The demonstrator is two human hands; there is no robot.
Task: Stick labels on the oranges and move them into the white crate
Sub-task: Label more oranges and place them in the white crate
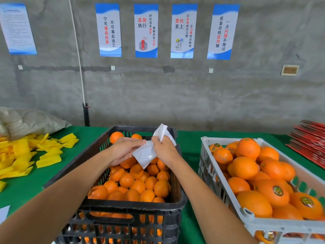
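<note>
Both hands are raised over the black crate (pixel 175 203), which is full of unlabelled oranges (pixel 139 185). Between them is a white sheet of label backing paper (pixel 146 154), bent and folded upward at its top. My left hand (pixel 123 150) holds the sheet's left side with thumb and fingers. My right hand (pixel 163 148) pinches the sheet near its upper middle. To the right stands the white crate (pixel 226 192), heaped with oranges (pixel 246 166); some of them carry round dark labels (pixel 278 190).
The green table (pixel 22 187) carries a pile of yellow paper pieces (pixel 26 154) at the left, with a grey sack (pixel 26 120) behind it. Red flat sheets (pixel 309 138) are stacked at the far right. A grey wall with posters rises behind.
</note>
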